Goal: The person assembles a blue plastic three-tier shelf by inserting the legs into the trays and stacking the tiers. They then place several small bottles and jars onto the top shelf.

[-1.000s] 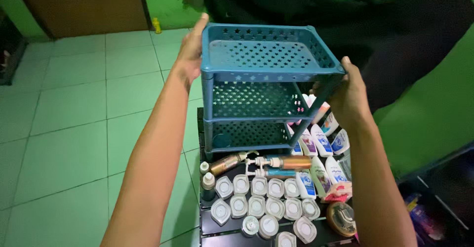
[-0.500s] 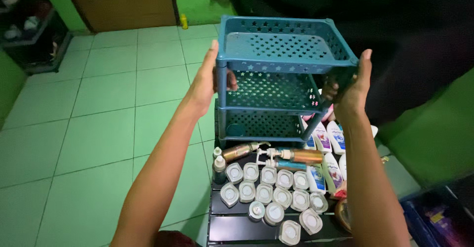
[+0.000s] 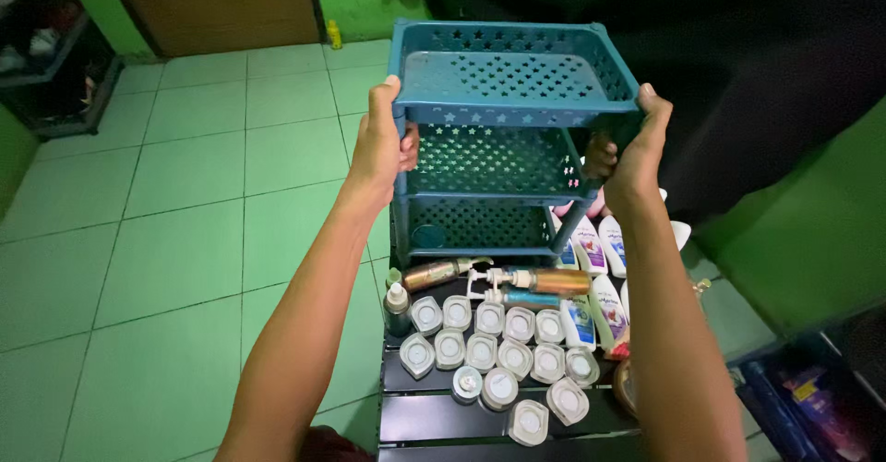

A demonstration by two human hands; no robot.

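Left hand (image 3: pixel 383 144) closed around the left front post of the rack (image 3: pixel 512 139), thumb hooked over the top tier's rim. The rack is a blue plastic three-tier shelf, walls pierced with star holes, all tiers bare. It sits level between both hands, with its foot at the far end of the bench (image 3: pixel 443 420), just behind the pump bottles (image 3: pixel 498 277); whether it touches the bench cannot be told.

Right hand (image 3: pixel 632 153) closed on the right front corner of the rack, fingers curled under the top rim, thumb on top.

Handling, as a judgement: light, hollow and fairly stiff, though thin plastic posts may flex or pop from their sockets if twisted. Smooth surface, so the corner posts and rim lips look like the surest holds.

In front of the rack: rows of small white caps (image 3: pixel 489 356) standing close together, with white lotion bottles (image 3: pixel 595 287) to the rack's lower right. Crowded; easily knocked.

Left of the rack: green tiled floor (image 3: pixel 185 204), wide and open. Right of the rack: a dark cloth (image 3: pixel 738 74) and green wall (image 3: pixel 812 231), tight.
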